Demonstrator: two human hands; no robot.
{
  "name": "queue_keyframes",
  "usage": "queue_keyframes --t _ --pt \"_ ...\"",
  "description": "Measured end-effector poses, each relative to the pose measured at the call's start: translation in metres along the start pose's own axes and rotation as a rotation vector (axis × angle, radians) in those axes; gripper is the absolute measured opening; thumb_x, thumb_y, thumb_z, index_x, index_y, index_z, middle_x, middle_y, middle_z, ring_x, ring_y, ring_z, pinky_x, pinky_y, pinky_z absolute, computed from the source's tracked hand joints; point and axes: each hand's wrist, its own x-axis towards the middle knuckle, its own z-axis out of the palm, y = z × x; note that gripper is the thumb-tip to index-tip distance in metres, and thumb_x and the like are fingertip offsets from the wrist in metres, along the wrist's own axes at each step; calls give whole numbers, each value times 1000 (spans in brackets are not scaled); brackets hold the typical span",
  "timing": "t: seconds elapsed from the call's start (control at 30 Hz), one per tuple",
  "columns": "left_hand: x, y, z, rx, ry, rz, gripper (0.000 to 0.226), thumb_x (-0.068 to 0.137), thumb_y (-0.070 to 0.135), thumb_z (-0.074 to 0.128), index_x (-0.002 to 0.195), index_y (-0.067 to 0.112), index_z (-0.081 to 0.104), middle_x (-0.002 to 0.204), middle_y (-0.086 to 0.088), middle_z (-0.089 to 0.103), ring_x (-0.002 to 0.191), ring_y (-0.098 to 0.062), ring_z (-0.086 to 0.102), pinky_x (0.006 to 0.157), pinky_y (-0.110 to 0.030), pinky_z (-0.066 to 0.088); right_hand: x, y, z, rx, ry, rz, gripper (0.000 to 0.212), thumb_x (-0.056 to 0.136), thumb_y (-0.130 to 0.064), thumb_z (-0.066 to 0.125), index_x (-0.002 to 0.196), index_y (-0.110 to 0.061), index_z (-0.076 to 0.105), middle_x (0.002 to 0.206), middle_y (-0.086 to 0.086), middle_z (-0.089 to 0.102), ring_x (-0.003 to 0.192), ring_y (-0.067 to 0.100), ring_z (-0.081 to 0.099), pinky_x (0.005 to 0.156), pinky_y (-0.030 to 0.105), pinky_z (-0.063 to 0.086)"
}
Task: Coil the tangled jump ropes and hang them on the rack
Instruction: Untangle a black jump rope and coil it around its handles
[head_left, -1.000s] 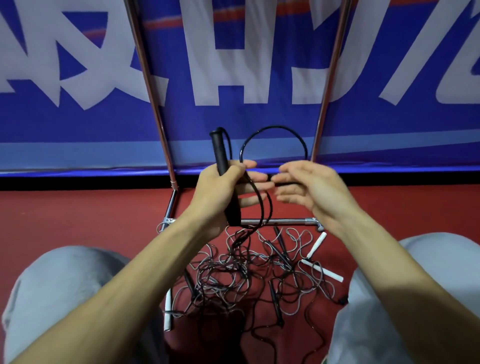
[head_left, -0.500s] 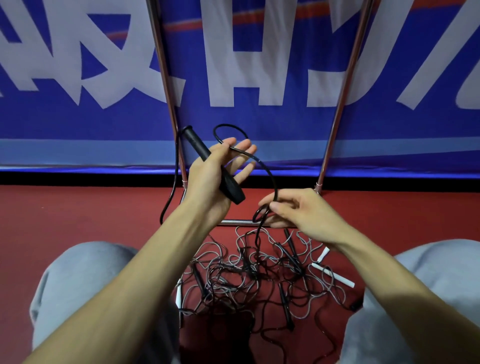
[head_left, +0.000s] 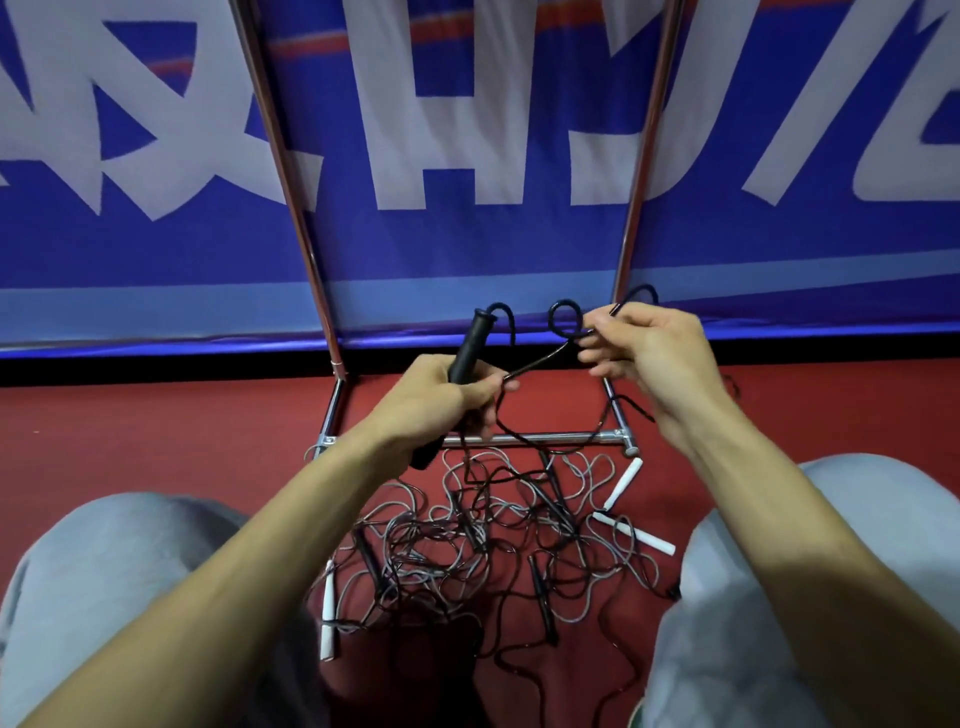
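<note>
1. The black rope (head_left: 535, 364) runs from the left hand (head_left: 441, 400) toward 2 o'clock to the right hand (head_left: 654, 353). It curls into a small loop (head_left: 565, 318) just by the right fingertips, and its tail drops toward 6 o'clock.
2. The left hand is wrapped round the black handle (head_left: 467, 345), which points to 12 o'clock, and traps a strand against it. The right hand pinches the cord between thumb and fingertips.
3. The loop looks tight and springy. If the pinch slackens, it may flick open and undo the turn.
4. The tangled pile (head_left: 493, 535) lies on the red floor (head_left: 156, 441) at 6 o'clock of the hands, between the knees, with black and grey cords interlaced. Hauling on the tail could lift other ropes or cinch a knot tighter.
5. The lower bar (head_left: 524, 439) of the rack (head_left: 636, 208) sits at the pile's 12 o'clock edge. A black strand appears to lie across it, so a quick pull could snag there or at the corner joint (head_left: 630, 446).
6. White handles (head_left: 623, 483) lie at the pile's 3 o'clock side and could be dragged along.
7. The hanging rail is out of view, so I cannot tell how far up the coil must be carried.
</note>
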Motion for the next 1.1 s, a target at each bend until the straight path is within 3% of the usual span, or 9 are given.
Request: queue_keyframes --t 0.1,0.3,0.53,0.63,0.8,0.87,0.97,1.03,1.1 --pt "3 -8 -6 437 68 41 16 94 14 57 86 13 71 66 -6 66 53 -12 61 54 -19 47 6 -2 -10 208 119 73 21 96 -11 52 78 -6 61 67 7 61 54 13 61 53 20 52" --pt "3 -8 -10 607 42 17 12 94 15 58 88 13 68 79 -5 71 69 -17 70 67 -25 53 12 2 -15 630 245 122 21 95 -12 56 78 0 59 59 8 58 55 19 66 59 23 55" --pt "-7 9 -12 -87 -153 -127 10 97 2 50 94 -3 58 67 -12 63 58 -30 67 56 -34 55 15 3 -14 852 187 339 21 100 -10 45 86 3 55 84 19 62 57 24 70 53 27 57" --pt "-12 20 -7 -206 -91 -13 9 98 1 47 97 -1 56 72 -13 64 60 -29 69 58 -37 57 9 4 -8 657 37 326 23 99 -11 43 99 6 58 90 20 68 71 28 72 67 31 60" --pt "-13 28 -2 -449 23 120 11 100 2 43 100 3 54 78 -11 70 77 -28 73 64 -37 61 -12 10 15 -108 -278 219 21 95 -1 44 97 -7 65 94 13 70 75 23 69 79 34 56" --pt "-12 29 -1 -597 58 117 7 99 2 44 103 3 51 81 -12 71 81 -29 73 64 -36 61 -16 15 24 -200 -424 191 32 90 11 42 94 -11 65 92 9 70 78 17 68 80 30 56" --pt "-10 30 -1 -779 86 99 3 99 4 46 98 6 49 89 -15 73 90 -32 72 73 -41 61 -20 22 34 -334 -624 32 44 82 20 45 107 -9 65 105 3 68 97 8 63 90 22 49" --pt "-9 29 -4 -882 87 99 3 99 7 48 95 6 48 93 -14 74 94 -31 71 79 -43 59 -21 29 39 -425 -679 -109 39 83 14 54 114 -9 64 112 -4 65 105 1 58 94 12 43" --pt "-8 29 -10 -1002 90 111 3 99 7 46 102 6 46 94 -13 74 97 -29 71 80 -43 59 -22 35 42 -449 -606 -186 32 86 -1 63 113 -17 65 119 -8 63 110 -3 55 90 12 43"
